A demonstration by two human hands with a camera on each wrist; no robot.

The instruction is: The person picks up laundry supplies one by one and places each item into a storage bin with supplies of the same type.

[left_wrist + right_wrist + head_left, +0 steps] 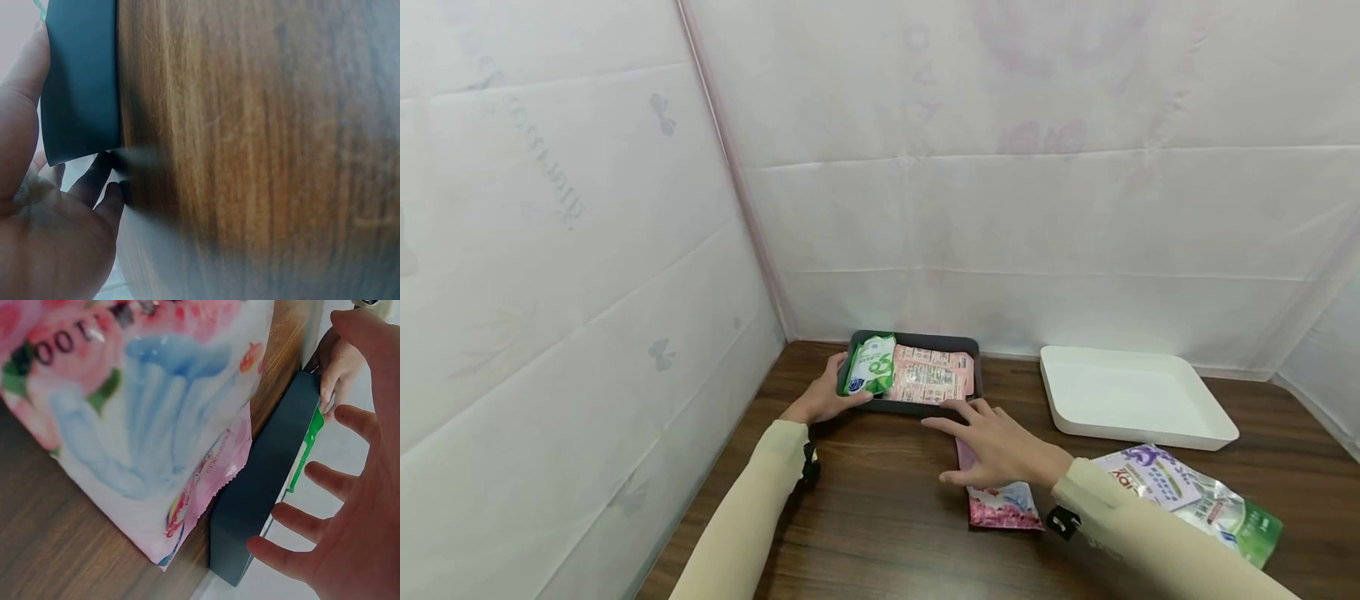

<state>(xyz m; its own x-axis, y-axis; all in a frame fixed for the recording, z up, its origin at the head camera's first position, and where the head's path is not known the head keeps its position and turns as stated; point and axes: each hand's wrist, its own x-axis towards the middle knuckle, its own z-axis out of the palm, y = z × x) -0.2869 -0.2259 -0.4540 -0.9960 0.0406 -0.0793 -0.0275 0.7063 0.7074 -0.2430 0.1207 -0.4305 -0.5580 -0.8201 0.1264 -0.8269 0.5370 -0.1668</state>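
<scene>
A small dark tray (917,408) stands near the back wall, holding a green and white packet (871,367) on its left and several pink packets (934,377) beside it. My left hand (826,398) grips the tray's front left corner, thumb along the front rim; the left wrist view has its fingers around the corner of the dark wall (81,81). Fingers spread, my right hand (1000,446) hovers by the front right corner with nothing in it. Beneath it lies a pink floral pouch (1006,508), which the right wrist view shows printed with pale blue gloves (156,412).
A white tray (1138,398) sits at the back right of the wooden table (865,517). In front of it, a purple and white packet (1153,477) overlaps a green and silver one (1255,529), partly behind my right sleeve. White sheeting (1037,225) encloses the back and sides.
</scene>
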